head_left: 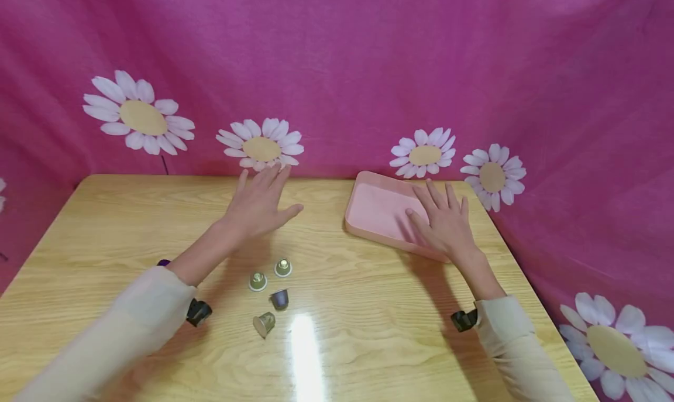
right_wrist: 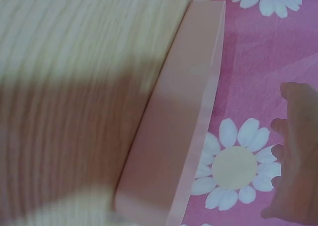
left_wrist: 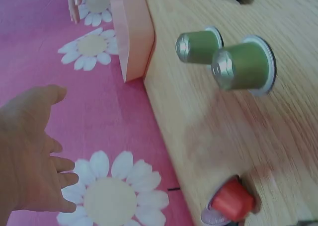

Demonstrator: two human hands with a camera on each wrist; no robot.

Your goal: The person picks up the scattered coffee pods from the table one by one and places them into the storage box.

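My left hand is held over the table with straight, spread fingers and nothing in it. Below and nearer lie several coffee capsules: two green ones standing on their rims, a dark one and an olive-gold one on its side. The left wrist view also has a red capsule with a purplish one against it; in the head view the left forearm mostly covers that spot. Over the right end of a shallow pink tray is my right hand, fingers spread, holding nothing.
The wooden table ends at a magenta curtain printed with daisies, behind and to the right. Near the back right edge, the tray sits at an angle. Small black devices are worn at both wrists.
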